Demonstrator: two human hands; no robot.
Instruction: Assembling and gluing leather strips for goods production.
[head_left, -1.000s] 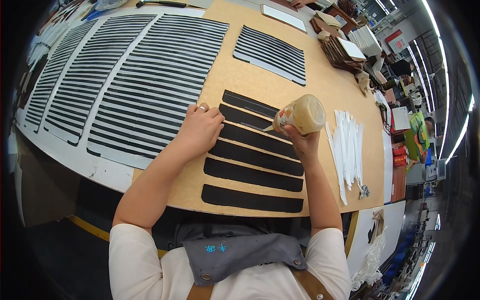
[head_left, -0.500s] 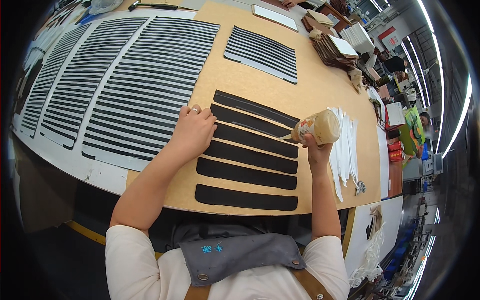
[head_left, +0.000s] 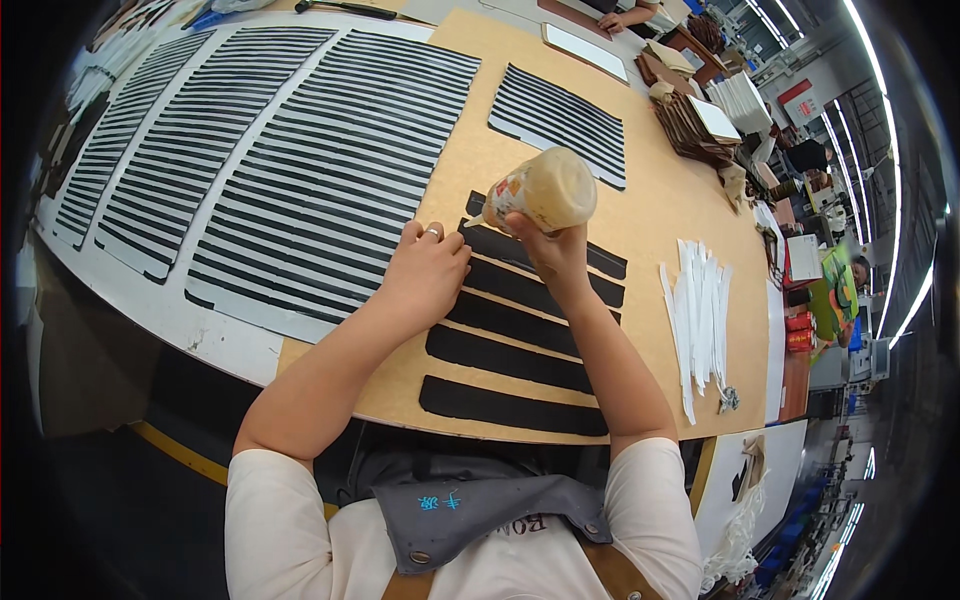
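A: List the items, starting nearest the person.

B: A dark gray apron flap [head_left: 500, 520] lies across the person's front. Beyond its edge, the counter [head_left: 665, 205] carries six black strips [head_left: 512, 407], set in near-parallel rows.

A: State the position and grip of the left hand.

B: The left hand [head_left: 428, 272] is at the left ends of the middle and farther strips, fingers bent. Whether its grip is closed on a strip cannot be told.

A: And the right?

B: The right hand [head_left: 553, 260] has its grip clamped around a bottle [head_left: 548, 188] of pale contents. The bottle is tilted, nozzle down and to the left, at the left end of the second-farthest strip. Contact between nozzle and strip cannot be confirmed.

A: Specify the surrounding items.

B: To the right lies a bundle of white strips [head_left: 697, 315]. To the left are three large striped sheets [head_left: 335, 165], black on pale. Beyond the bottle lies a smaller striped sheet [head_left: 558, 120].

A: And farthest?

B: A stack of brown pieces [head_left: 690, 122] at the far right, then a white panel [head_left: 585, 50]; past that panel, a co-worker's hand [head_left: 612, 22].
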